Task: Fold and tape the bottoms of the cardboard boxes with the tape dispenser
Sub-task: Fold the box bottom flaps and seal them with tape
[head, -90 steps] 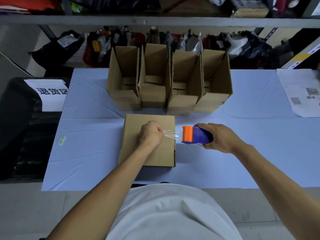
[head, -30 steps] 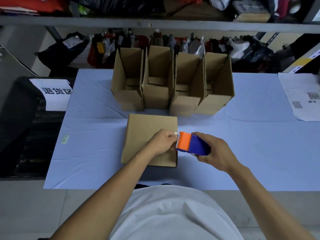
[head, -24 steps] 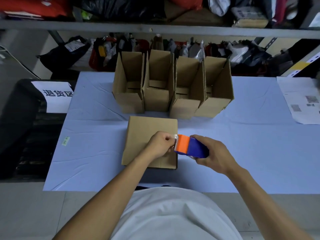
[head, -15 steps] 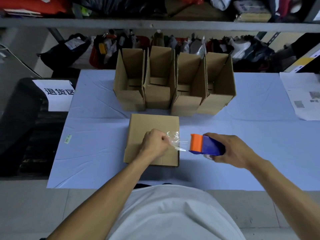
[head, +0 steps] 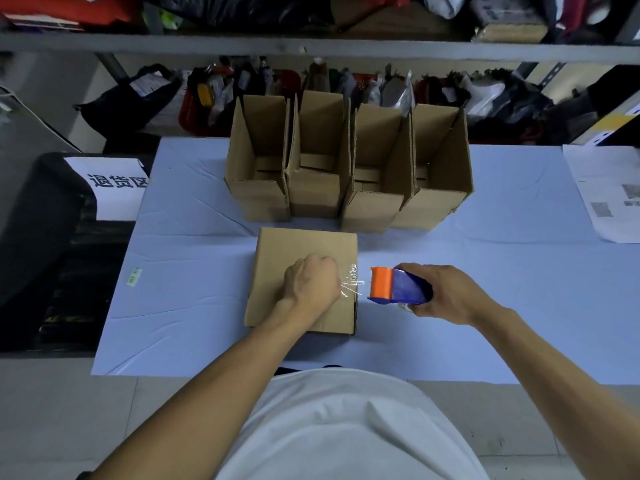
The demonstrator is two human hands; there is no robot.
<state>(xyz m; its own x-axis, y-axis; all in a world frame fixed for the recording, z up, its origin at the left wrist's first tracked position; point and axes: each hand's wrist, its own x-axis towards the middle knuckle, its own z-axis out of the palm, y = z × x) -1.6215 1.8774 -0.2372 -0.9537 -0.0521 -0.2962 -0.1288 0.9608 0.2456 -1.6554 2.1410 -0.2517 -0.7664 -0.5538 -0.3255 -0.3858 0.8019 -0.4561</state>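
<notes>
left hand (head: 311,285) fisted on the upturned brown cardboard box (head: 301,251), pinching clear tape (head: 351,284) to anchor it; just right of the box, right hand (head: 446,294) grips the blue-and-orange tape dispenser (head: 398,285), pulling taut.

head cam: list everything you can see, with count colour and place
flat box: 1, brown, near middle of table, bottom up
open boxes: 4, brown, row at the table's far side
tape dispenser: 1, blue and orange, just right of flat box
tape strip: 1, clear, between dispenser and left hand
table cover: 1, pale blue
printed sheet: 1, white, far right
sign: 1, white, left of table
shelf: 1, grey, cluttered, behind
left hand: on flat box, pinches tape
right hand: grips dispenser
</notes>
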